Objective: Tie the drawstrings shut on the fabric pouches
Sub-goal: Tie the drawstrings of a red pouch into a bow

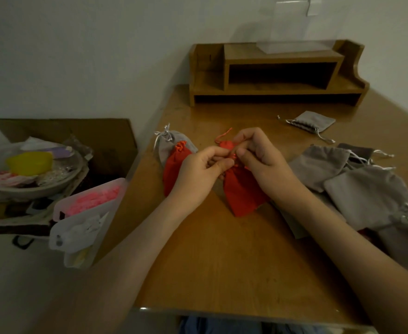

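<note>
A red fabric pouch lies on the wooden table in the middle, its gathered neck between my hands. My left hand pinches the red drawstring at the neck from the left. My right hand pinches the drawstring from the right, and a loose red cord end sticks up behind my fingers. To the left, a second red pouch lies with its neck drawn in, on top of a grey pouch with a silver bow.
Several grey pouches with silver strings are piled on the right, and one more grey pouch lies further back. A wooden desk organiser stands at the rear. Left of the table sits a cardboard box of clutter.
</note>
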A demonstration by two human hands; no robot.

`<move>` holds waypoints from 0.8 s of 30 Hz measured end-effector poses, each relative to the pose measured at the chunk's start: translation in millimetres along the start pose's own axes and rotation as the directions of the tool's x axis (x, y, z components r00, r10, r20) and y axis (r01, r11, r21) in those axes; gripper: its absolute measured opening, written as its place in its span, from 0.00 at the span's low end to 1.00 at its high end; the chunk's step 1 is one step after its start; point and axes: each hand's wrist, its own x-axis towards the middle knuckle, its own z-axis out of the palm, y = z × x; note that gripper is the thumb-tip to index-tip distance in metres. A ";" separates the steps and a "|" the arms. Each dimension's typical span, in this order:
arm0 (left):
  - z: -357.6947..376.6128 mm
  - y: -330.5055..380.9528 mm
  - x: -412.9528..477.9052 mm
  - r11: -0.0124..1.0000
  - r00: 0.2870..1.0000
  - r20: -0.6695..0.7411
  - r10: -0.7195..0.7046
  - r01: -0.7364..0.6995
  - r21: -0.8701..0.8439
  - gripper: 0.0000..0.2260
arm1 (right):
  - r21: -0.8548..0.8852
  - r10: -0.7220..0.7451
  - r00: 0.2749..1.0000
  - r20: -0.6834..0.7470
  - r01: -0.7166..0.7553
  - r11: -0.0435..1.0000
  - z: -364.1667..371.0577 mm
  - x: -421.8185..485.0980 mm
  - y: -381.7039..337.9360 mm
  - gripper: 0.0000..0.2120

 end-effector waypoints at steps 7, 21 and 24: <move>0.5 1.5 0.0 1.000 0.999 -0.041 0.006 -0.007 -0.022 0.07 | -0.058 -0.032 0.998 -0.062 0.029 0.998 0.4 0.6 -1.0 0.24; 0.9 4.6 -4.9 0.964 0.977 -0.064 0.204 -0.188 0.190 0.05 | -0.178 0.118 0.988 -0.100 -0.135 0.975 -0.3 1.9 3.8 0.02; 2.2 4.2 -4.3 0.967 0.977 -0.095 0.190 -0.170 0.189 0.06 | -0.187 0.077 0.983 -0.168 -0.109 0.976 1.1 0.5 1.3 0.04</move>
